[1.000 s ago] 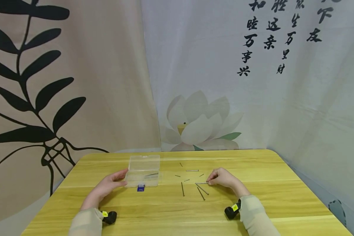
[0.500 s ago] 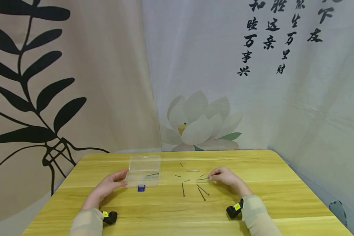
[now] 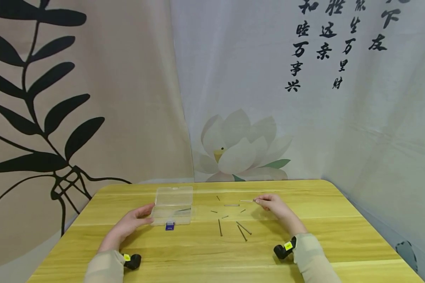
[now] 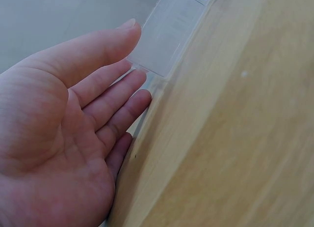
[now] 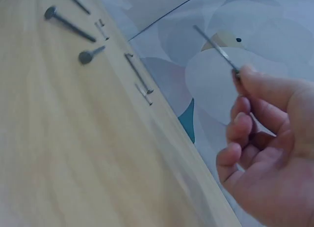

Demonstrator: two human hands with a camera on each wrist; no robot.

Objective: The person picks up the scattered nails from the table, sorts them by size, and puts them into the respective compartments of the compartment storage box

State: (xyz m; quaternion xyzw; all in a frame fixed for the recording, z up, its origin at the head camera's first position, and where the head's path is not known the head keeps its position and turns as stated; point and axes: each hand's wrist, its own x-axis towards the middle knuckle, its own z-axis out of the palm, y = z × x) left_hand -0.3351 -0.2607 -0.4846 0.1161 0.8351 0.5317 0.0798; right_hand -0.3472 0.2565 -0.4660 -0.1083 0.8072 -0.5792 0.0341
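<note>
On the left side of the table stands a clear plastic box (image 3: 159,218) with its lid raised and a blue latch (image 3: 170,226) at the front. A thin dark nail lies inside it. My left hand (image 3: 132,222) rests at the box's left side, thumb and fairly straight fingers touching its edge; the left wrist view shows the palm bare. My right hand (image 3: 274,206) is raised above the table and pinches a long nail (image 5: 216,45) between thumb and index finger. The nail's free end points left, toward the box.
Several loose nails lie mid-table: two long ones (image 3: 243,228) nearest my right forearm, another long nail (image 3: 220,227), a medium nail (image 3: 231,205) and small ones (image 3: 214,211). Behind the wooden table (image 3: 184,259) hangs a printed cloth (image 3: 244,145).
My right hand has lifted the nail off the table, from beside the two long ones, and carried it up and slightly away. The left hand and the box have stayed put.
</note>
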